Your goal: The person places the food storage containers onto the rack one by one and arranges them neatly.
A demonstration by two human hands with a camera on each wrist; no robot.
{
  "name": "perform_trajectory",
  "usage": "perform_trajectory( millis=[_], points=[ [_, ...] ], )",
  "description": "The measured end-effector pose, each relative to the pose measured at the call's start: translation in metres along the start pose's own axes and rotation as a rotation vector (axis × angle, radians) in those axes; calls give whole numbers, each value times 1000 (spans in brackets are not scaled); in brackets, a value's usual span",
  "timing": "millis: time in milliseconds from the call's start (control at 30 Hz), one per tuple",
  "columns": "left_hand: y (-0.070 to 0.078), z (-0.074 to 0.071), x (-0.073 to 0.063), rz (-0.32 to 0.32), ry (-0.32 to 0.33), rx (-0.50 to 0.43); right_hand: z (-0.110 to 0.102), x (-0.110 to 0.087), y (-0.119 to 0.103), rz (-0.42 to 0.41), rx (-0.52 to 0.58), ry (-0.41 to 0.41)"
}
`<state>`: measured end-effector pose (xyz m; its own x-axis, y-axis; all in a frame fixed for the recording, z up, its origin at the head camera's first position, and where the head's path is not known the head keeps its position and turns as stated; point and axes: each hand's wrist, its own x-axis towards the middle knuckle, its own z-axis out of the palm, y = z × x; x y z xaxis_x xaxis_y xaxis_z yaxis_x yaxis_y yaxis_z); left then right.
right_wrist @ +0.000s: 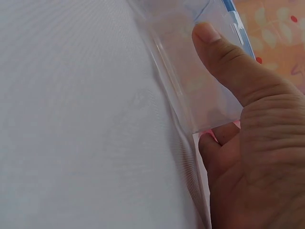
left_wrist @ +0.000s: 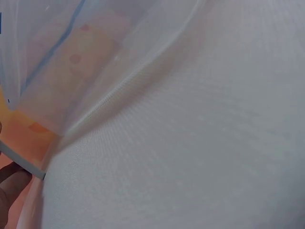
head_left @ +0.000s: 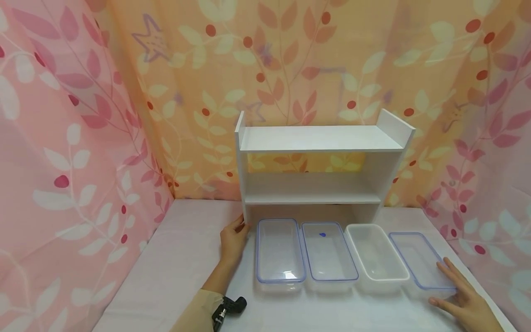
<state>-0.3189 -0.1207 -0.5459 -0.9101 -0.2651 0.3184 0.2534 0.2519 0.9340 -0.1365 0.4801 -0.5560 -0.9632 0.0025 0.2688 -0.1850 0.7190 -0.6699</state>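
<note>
On the table stands a white two-tier shelf. My left hand is at the lower front of its left side panel; in the left wrist view the fingers lie at the panel's edge. A blue-rimmed clear container stands at the right end of the row. Over its near right corner is my right hand, fingers extended along the right side and thumb apart at the near end. The thumb overlaps the container's wall in the right wrist view.
Three more clear containers line up before the shelf: two with blue rims, the second bearing a small blue mark, and one with a white rim. Patterned curtains hang behind and at both sides of the table.
</note>
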Motion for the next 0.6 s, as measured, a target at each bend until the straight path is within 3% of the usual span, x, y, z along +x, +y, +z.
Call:
perform_trajectory(
  millis=[200,600],
  points=[
    [0,0,1,10,14,11,0,-1,2,47,99,6],
    [0,1,-1,-5,19,18,-2,-3,6,121,129,20]
  ],
)
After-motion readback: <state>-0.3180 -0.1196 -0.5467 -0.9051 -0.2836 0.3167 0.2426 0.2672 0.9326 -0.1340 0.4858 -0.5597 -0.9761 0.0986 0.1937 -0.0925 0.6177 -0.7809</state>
